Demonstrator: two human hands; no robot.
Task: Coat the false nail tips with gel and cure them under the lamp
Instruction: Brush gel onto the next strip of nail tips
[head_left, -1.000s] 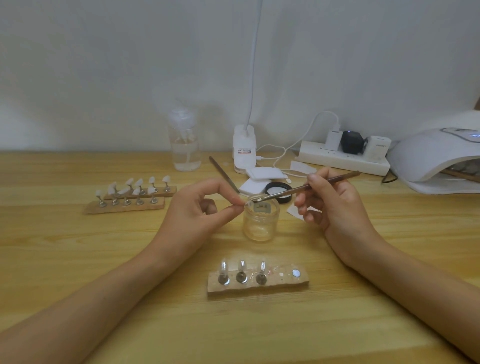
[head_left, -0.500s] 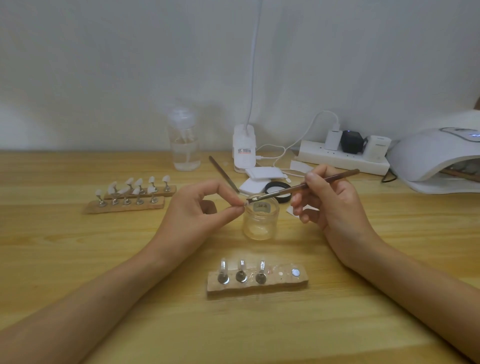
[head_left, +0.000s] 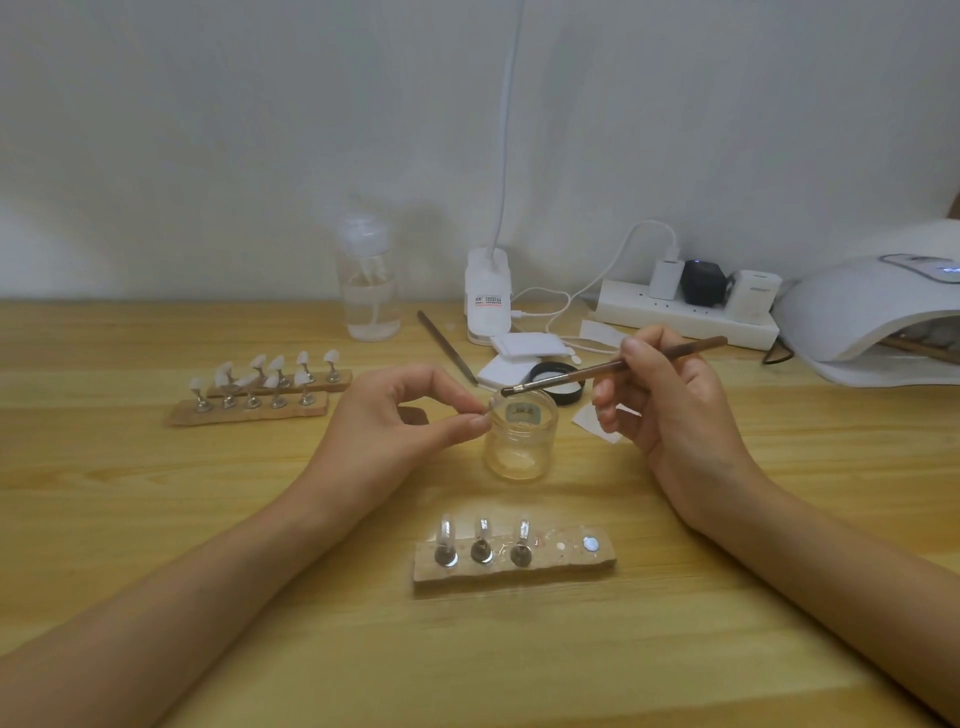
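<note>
My left hand (head_left: 395, 415) pinches a small clear nail tip (head_left: 489, 406) between thumb and forefinger, just left of the open glass gel jar (head_left: 521, 441). My right hand (head_left: 670, 410) holds a brown brush (head_left: 618, 366). Its dark bristle end hovers over the jar's rim, close to the pinched tip. In front of the jar lies a wooden holder (head_left: 514, 564) with three clear tips standing on metal stands at its left; its right part has no stands. The white curing lamp (head_left: 872, 317) stands at the far right.
Two more wooden holders (head_left: 254, 400) with several white tips lie at the left. Behind the jar are the black jar lid (head_left: 558, 376), white pads (head_left: 524, 353), a second brush (head_left: 447, 345), a clear pump bottle (head_left: 370, 291), a white clip lamp base (head_left: 487, 296) and a power strip (head_left: 685, 312).
The brush tip has lifted out of the jar and moved slightly left toward the pinched nail tip. My left hand has stayed in place.
</note>
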